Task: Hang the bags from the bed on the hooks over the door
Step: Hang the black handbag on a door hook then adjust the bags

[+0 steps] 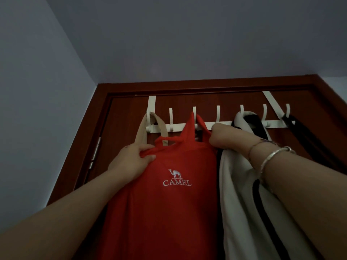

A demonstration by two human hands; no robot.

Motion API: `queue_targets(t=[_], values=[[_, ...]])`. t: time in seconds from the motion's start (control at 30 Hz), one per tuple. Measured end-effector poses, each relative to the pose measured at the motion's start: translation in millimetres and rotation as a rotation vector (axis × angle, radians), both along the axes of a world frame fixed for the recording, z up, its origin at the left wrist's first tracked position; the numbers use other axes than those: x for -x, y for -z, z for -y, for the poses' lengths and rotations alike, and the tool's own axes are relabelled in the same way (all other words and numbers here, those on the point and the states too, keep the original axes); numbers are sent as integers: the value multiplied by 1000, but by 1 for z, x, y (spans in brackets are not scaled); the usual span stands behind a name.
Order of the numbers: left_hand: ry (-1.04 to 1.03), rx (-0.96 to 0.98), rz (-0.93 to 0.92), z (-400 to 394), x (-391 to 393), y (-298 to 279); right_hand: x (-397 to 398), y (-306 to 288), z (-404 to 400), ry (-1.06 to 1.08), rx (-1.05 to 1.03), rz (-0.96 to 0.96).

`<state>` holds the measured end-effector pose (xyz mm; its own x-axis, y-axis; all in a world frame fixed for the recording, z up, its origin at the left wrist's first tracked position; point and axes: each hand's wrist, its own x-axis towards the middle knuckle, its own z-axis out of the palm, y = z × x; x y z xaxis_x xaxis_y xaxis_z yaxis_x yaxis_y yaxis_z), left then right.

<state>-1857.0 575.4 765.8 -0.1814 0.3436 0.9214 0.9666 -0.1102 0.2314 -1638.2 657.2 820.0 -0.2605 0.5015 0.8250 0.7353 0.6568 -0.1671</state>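
Head view, angled up at a dark reddish-brown door [197,102]: a white over-the-door hook rack [221,124] spans its upper part, and a red bag [165,203] printed with a white camel and the word CAMEL hangs against the door below it. One red strap [193,121] of the bag rises to a peak over the third hook from the rack's left end — looped on it, as far as the angle shows — while a second red strap [169,141] lies slack along the bag's top edge, below the rack. The left hand [131,158] pinches the bag's upper left corner, thumb in front of the fabric and fingers curled behind. The right hand [225,136], with bracelets [270,156] at the wrist, reaches up just beneath the rack's bar beside the red strap; its fingers fold away behind the cloth, so whether they grip anything cannot be told. A beige strap [144,128] hangs from the hook at the rack's left end, running down behind the red bag. Right of the red bag, a cream bag with black stripes [242,212] hangs from a hook further along the rack, partly under the right forearm. At the rack's far right end, black straps [293,124] drop from the last hook. Pale grey-blue wall [37,91] fills the frame left of the door and above it.
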Motion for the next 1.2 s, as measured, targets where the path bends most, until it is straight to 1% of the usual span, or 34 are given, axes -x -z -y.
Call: queue_targets(t=[0.17, 0.2, 0.27, 0.33, 0.37, 0.43, 0.47, 0.5, 0.57, 0.6, 0.63, 0.73, 0.83, 0.9, 0.97, 1.03, 1.13, 1.2], values=[[57, -7, 32, 9, -2, 14, 13, 23, -10, -45, -41, -81], [74, -10, 43, 12, -1, 17, 16, 30, -9, 2, -81, -74], [132, -38, 68, 16, -2, 21, 21, 43, -6, 163, -209, -54], [151, -107, 114, 23, 2, 26, 30, 48, 1, 229, -372, -29], [110, -159, 130, 25, 6, 28, 34, 50, 7, 211, -431, -23], [-37, -211, 162, 30, 19, 33, 44, 53, 18, 106, -473, -30], [-74, -193, 194, 33, 24, 36, 49, 56, 23, 47, -476, -41], [-66, -138, 241, 37, 28, 42, 55, 61, 28, -9, -480, -57], [-14, 28, 316, 45, 33, 53, 64, 67, 34, -104, -515, -96], [-6, 98, 320, 48, 35, 57, 69, 67, 36, -136, -539, -113], [-7, 126, 306, 51, 39, 61, 76, 66, 39, -161, -549, -119], [-12, 48, 217, 54, 50, 66, 95, 54, 41, -217, -497, -115], [14, -1, 168, 49, 53, 65, 104, 37, 35, -143, -361, -33], [36, -33, 151, 48, 70, 60, 120, 23, 38, -79, -251, 35], [66, -48, 165, 43, 75, 58, 122, 21, 38, 16, -175, 89], [100, -79, 164, 40, 82, 55, 124, 20, 38, 52, -172, 60], [135, -182, 212, 37, 87, 45, 119, 22, 36, 95, -184, 25], [149, -275, 274, 37, 91, 38, 114, 21, 36, 107, -146, 3]])
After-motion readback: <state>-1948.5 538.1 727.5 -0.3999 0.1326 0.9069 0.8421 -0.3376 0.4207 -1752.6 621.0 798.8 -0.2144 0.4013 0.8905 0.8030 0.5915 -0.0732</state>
